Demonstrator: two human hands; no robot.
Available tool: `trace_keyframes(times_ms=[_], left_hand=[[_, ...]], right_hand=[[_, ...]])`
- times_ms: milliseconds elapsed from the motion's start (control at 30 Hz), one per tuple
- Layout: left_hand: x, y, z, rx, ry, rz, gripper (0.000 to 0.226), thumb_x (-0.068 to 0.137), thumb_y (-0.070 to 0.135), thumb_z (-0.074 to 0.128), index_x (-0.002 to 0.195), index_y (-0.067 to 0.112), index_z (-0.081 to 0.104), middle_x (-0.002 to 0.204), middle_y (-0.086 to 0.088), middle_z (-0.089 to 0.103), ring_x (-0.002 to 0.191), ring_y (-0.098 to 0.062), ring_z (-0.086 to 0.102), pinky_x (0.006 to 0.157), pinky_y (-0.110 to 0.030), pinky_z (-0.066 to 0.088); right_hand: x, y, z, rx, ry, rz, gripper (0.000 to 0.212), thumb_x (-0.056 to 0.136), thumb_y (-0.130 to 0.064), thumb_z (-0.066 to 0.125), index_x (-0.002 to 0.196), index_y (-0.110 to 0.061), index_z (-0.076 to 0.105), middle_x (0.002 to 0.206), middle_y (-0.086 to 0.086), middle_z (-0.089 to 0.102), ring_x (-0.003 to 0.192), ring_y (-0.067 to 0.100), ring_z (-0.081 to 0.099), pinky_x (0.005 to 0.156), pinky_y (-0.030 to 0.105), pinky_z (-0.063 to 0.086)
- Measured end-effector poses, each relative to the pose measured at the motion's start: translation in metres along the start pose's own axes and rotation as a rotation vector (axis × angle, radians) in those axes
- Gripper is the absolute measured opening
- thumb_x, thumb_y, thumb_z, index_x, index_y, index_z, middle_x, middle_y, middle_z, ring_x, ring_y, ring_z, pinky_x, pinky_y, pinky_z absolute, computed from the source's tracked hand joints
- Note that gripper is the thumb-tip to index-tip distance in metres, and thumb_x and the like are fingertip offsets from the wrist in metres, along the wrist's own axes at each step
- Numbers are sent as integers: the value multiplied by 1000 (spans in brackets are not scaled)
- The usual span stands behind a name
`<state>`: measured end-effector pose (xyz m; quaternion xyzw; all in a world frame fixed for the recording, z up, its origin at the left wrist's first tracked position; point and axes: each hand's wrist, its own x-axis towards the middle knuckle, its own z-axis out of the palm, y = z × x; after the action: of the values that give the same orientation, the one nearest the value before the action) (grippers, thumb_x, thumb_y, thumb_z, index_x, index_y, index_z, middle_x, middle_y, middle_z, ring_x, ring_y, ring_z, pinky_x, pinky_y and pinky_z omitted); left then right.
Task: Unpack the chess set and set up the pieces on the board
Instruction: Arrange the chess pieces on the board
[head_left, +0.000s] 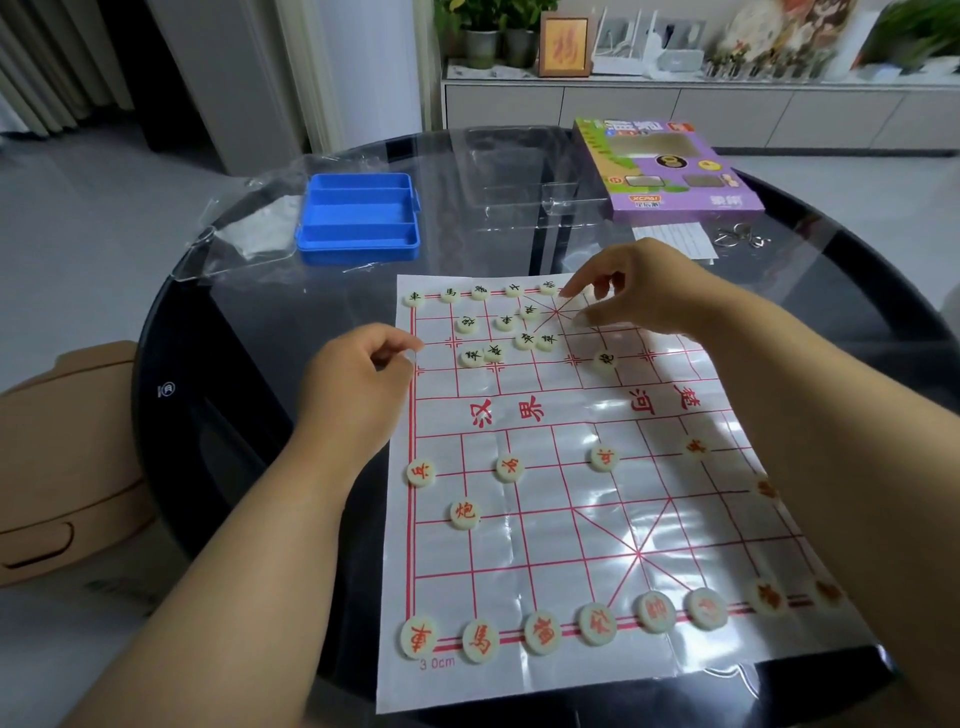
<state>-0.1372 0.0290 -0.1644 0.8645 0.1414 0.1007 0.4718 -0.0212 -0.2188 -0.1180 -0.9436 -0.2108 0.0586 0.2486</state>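
A white paper chess board (545, 519) with red lines lies on the round black glass table (234, 415). Red-lettered pieces (543, 632) line the near row, and others such as the red cannon (463, 513) stand further up. Black-lettered pieces (524, 340) sit partly in the far row and partly loose in a cluster behind it. My left hand (358, 384) has curled fingers, their tips over the board's left edge, and nothing shows in them. My right hand (639, 293) hovers over the far right rows, fingers spread and hanging down, thumb and forefinger apart.
An empty blue compartment tray (358, 218) stands beyond the board on clear plastic wrap (244, 228). A purple game box (670, 166), a paper slip (675, 239) and metal rings (737, 236) lie at the far right. A tan chair (62, 467) stands left of the table.
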Motion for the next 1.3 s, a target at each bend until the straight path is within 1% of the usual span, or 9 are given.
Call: trace_keyframes(times_ms=[200, 400, 667, 800, 900, 1033, 1167, 1233, 1300], left_hand=[[0, 0, 0, -5, 1, -5, 11, 95, 24, 56, 101, 24, 66, 99, 9, 68, 83, -10, 68, 57, -22, 55], [-1, 3, -1, -9, 0, -9, 11, 95, 25, 56, 101, 25, 65, 100, 8, 67, 84, -11, 67, 58, -22, 54], [-2, 4, 0, -8, 7, -20, 11, 95, 24, 56, 101, 24, 66, 102, 6, 68, 87, -14, 68, 62, -25, 57], [-2, 4, 0, -6, 7, -25, 11, 95, 24, 56, 101, 25, 66, 101, 7, 68, 87, -13, 68, 62, -25, 57], [-2, 3, -1, -13, 12, -21, 11, 95, 23, 56, 100, 24, 66, 100, 8, 68, 87, -12, 67, 64, -27, 57], [-1, 3, -1, -17, 4, -7, 10, 95, 24, 57, 99, 24, 66, 97, 9, 68, 85, -12, 68, 65, -28, 58], [-2, 2, -2, -8, -8, -8, 11, 95, 24, 57, 100, 24, 66, 96, 8, 68, 84, -11, 68, 63, -28, 57], [-2, 2, -2, -9, -8, -5, 11, 95, 23, 57, 101, 24, 66, 95, 9, 68, 83, -10, 68, 61, -25, 55], [-3, 4, -1, -20, 5, -6, 11, 94, 22, 57, 100, 24, 67, 91, 11, 67, 80, -9, 67, 58, -23, 52]], right_hand=[[9, -4, 10, -12, 42, -13, 25, 79, -21, 73, 105, -23, 71, 89, -3, 58, 69, 10, 50, 59, 17, 41], [7, -4, 12, -3, 38, 2, 23, 82, -18, 72, 104, -24, 71, 81, -10, 54, 67, 9, 48, 57, 16, 38], [9, -14, 17, 19, 47, -23, 19, 84, -19, 70, 102, -23, 71, 80, -8, 55, 65, 7, 47, 54, 14, 37], [22, -31, 34, -100, 28, -40, 25, 79, -34, 72, 102, -25, 71, 87, -4, 62, 77, 13, 55, 71, 26, 44], [31, -40, 45, -181, 64, 5, 24, 75, -44, 73, 94, -28, 71, 81, -10, 61, 81, 15, 57, 78, 30, 41], [32, -45, 50, -140, 62, 54, 23, 76, -40, 74, 92, -24, 72, 83, -5, 66, 80, 17, 60, 85, 35, 46], [25, -29, 34, 27, 178, 95, 22, 78, -37, 74, 92, -21, 72, 78, -7, 63, 74, 13, 56, 72, 28, 45], [19, -9, 20, 105, 258, 166, 18, 78, -34, 74, 89, -20, 71, 74, -6, 62, 65, 8, 53, 63, 24, 44], [12, 17, 6, 163, 336, 255, 14, 78, -31, 75, 85, -20, 70, 66, -7, 59, 58, 7, 52, 61, 24, 44]])
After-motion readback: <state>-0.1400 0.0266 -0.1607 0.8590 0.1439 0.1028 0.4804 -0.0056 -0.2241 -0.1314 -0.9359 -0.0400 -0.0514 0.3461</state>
